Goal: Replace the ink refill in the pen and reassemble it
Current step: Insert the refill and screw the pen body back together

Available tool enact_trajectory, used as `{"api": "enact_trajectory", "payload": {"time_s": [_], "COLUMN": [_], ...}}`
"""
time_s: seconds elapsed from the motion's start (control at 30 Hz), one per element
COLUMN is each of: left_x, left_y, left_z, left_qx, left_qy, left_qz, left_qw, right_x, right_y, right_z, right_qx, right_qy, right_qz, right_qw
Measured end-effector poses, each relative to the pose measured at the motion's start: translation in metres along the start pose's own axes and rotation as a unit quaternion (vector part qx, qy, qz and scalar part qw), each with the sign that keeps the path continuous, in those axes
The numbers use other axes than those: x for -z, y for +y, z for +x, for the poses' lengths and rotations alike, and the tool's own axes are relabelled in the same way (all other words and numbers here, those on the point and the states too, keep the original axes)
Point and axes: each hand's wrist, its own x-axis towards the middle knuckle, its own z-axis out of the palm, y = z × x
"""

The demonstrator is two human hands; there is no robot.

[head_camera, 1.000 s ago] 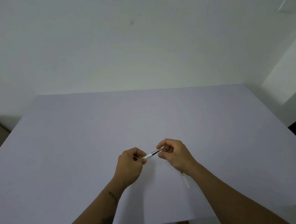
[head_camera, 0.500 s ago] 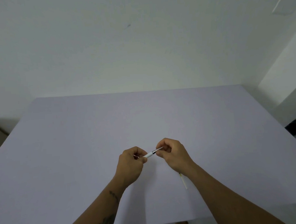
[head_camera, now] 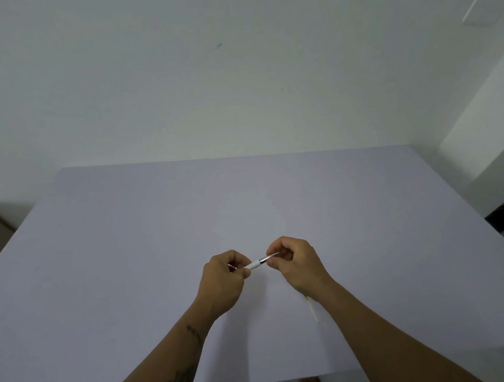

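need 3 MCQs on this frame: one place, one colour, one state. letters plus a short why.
1. Where does the loose refill lie?
A. on the table under the right forearm
B. at the table's far edge
C. in the left hand

2. What colour is the pen barrel?
A. red
B. white
C. black

3. How is the pen held?
A. lying loose on the table
C. by one hand only
B. between both hands

Answers:
1 A: the thin pale stick pokes out beside the right wrist, on the table.
2 B: the barrel section by the left hand is white, with a dark and metal tip end.
3 B: the left hand pinches the barrel, and the right hand holds the tip end.
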Motion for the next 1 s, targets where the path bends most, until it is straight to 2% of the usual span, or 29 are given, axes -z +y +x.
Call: {"api": "enact_trajectory", "payload": {"time_s": [1.0], "left_x": [0.0011], "left_y": [-0.0042], "left_z": [-0.0013], "left_qx": [0.007], "left_qy": [0.006], "left_qz": [0.01], "left_qw": [1.0], "right_x": [-0.0019], "right_y": [0.0005], "right_z": [-0.0021], "right_qx": [-0.004], "right_qy": [-0.015], "right_qz": [-0.042], "right_qw": [0.999]}}
